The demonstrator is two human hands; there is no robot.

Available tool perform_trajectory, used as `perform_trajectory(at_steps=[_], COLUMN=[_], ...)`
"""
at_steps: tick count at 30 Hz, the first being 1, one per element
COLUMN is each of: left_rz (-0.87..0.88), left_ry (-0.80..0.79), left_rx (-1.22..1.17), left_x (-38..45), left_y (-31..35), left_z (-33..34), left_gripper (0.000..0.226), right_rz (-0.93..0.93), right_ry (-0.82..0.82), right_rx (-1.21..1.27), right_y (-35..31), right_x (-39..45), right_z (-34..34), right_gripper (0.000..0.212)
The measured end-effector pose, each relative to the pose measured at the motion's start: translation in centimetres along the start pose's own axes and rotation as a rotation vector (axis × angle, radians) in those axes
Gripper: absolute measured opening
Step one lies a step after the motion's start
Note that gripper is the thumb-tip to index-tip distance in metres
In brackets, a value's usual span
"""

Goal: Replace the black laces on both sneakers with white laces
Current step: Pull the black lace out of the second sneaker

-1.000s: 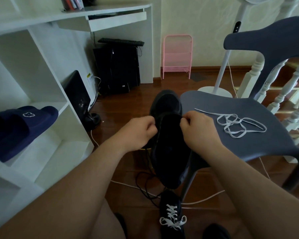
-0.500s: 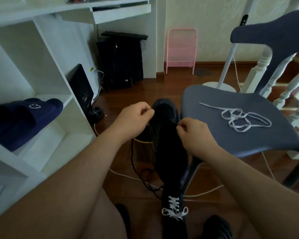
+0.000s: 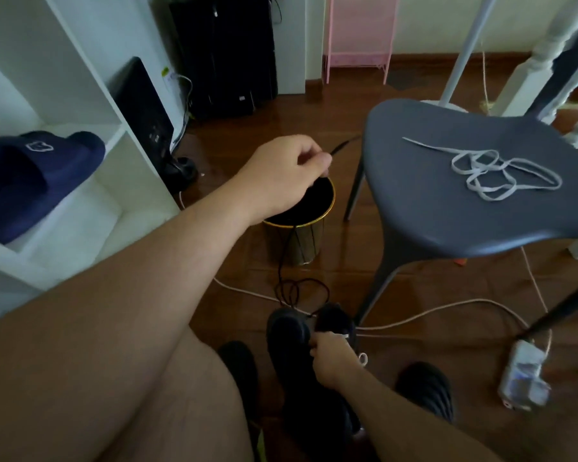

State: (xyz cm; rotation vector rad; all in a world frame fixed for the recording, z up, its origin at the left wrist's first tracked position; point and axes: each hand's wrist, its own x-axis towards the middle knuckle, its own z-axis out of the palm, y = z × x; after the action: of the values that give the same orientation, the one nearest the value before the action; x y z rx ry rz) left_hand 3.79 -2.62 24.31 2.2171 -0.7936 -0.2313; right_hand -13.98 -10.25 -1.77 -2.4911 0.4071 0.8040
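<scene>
Black lace [image 3: 286, 261] is pinched in left hand [image 3: 281, 175] above the bin [image 3: 301, 225], slack coiled beside it. Right hand [image 3: 334, 361] grips the sneaker [image 3: 291, 331] below the bin. Lace judged limp, light, tangle-prone; best held near its tip.

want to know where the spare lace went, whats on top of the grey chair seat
A loose white lace lies tangled on the grey chair seat. Nothing else shows on the visible part; its far right edge is out of frame.
</scene>
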Motion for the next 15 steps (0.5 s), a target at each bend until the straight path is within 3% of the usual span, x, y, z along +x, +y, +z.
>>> perform_trajectory(at_steps=[3, 9, 11, 13, 15], left_rz=[0.059, 0.106, 0.096, 0.100, 0.100], left_ry=[0.000, 0.009, 0.021, 0.054, 0.077], left_rx=[-0.060, -0.069, -0.108, -0.152, -0.223], left_x=[-0.6, -0.7, -0.6, -0.5, -0.3], left_y=[1.0, 1.7, 1.6, 1.5, 1.5], left_z=[0.2, 0.1, 0.0, 0.1, 0.1], left_gripper=[0.024, 0.023, 0.022, 0.021, 0.021], right_rz=[-0.001, 0.068, 0.037, 0.062, 0.097], right_ry=[-0.083, -0.166, -0.188, -0.163, -0.112], right_rx=[0.003, 0.006, -0.019, 0.032, 0.095], right_y=[0.1, 0.8, 1.2, 1.6, 2.5], right_x=[0.9, 2.2, 2.5, 2.6, 2.9], right_z=[3.1, 5.2, 5.8, 6.1, 6.4], right_gripper=[0.014, 0.040, 0.035, 0.020, 0.031])
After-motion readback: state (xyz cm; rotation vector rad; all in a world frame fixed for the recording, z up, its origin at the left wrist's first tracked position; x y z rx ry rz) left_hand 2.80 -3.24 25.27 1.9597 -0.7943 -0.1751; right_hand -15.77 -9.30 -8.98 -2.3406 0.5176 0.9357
